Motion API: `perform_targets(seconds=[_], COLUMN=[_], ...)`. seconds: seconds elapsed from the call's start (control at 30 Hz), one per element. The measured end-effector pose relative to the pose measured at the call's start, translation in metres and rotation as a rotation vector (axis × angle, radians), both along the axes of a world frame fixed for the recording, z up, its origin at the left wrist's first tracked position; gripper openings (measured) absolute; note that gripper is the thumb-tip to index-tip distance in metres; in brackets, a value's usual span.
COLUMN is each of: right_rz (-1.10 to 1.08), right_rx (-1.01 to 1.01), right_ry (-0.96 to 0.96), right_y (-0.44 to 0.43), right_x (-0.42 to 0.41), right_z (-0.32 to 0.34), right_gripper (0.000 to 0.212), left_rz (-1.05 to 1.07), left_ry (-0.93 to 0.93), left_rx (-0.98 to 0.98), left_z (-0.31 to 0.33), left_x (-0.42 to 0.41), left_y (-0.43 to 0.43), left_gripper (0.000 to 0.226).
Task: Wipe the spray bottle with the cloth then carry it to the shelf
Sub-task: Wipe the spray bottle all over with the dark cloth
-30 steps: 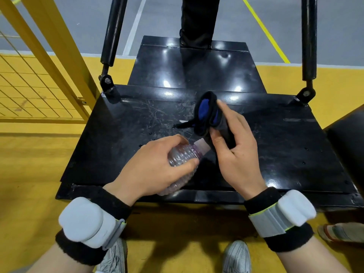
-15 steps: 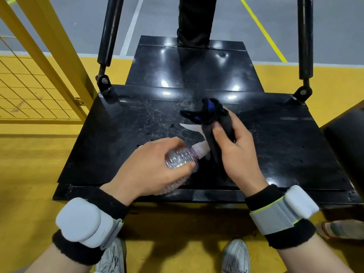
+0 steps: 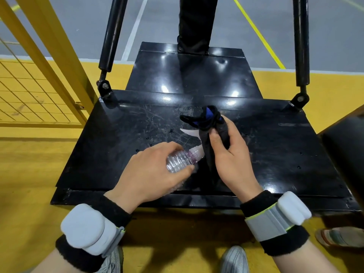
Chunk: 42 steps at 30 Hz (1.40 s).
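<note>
- Spray bottle [image 3: 178,162]: clear and ribbed, left of centre over the near half of the black platform [image 3: 118,144]. It is tilted with its neck pointing away and to the right. I cannot tell whether it touches the platform.
- Yellow mesh fence [image 3: 25,91]: stands at the far left on the yellow floor, beside the platform's left edge.
- Left wrist device [image 3: 86,227]: a white pod on a black band, low on the left.
- Left strut [image 3: 110,36]: a black rod slanting down to the platform's far left corner.
- Left hand [image 3: 149,172]: fingers and thumb are curled round the bottle's ribbed body from above.
- White trigger [image 3: 190,132]: pokes out to the left from under the cloth.
- Cloth [image 3: 208,123]: black with a blue patch, bunched over the bottle's head, with 1 dark strip hanging down past the neck.
- Dark-trousered legs [image 3: 197,22]: stand at the far end of the platform.
- Right hand [image 3: 232,154]: the thumb presses the cloth against curled fingers, clamping it on the bottle's top.
- 2 grey shoes [image 3: 234,259]: on the floor below the hands.
- Right wrist device [image 3: 291,209]: a white pod on a grey strap.
- Right strut [image 3: 300,40]: comes down to the far right corner.
</note>
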State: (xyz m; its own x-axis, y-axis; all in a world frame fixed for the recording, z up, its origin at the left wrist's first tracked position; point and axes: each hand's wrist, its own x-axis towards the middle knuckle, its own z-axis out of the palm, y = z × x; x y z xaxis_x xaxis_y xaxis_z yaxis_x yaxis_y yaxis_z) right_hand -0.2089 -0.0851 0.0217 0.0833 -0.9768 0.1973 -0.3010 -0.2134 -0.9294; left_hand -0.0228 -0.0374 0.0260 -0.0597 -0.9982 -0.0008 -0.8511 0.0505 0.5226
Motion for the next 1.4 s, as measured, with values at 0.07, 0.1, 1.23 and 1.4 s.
perform_targets(seconds=[0.07, 0.1, 1.23, 1.4], right_rz=[-0.002, -0.005, -0.009, 0.000], right_rx=[0.005, 0.001, 0.445, 0.426], right_ry=[0.002, 0.005, -0.275, -0.301], right_y=[0.000, -0.001, 0.000, 0.003], right_x=[0.000, 0.000, 0.007, 0.013], right_z=[-0.002, -0.003, -0.002, -0.003], right_gripper=[0.031, 0.032, 0.024, 0.025], left_rz=[0.013, 0.019, 0.265, 0.274], left_ry=[-0.010, -0.008, 0.460, 0.623], left_rx=[0.000, 0.000, 0.072, 0.121], left_z=[-0.001, -0.001, -0.008, -0.015], left_x=[-0.001, -0.001, -0.001, -0.003], left_y=[0.000, 0.000, -0.006, -0.008], left_gripper=[0.062, 0.063, 0.041, 0.040])
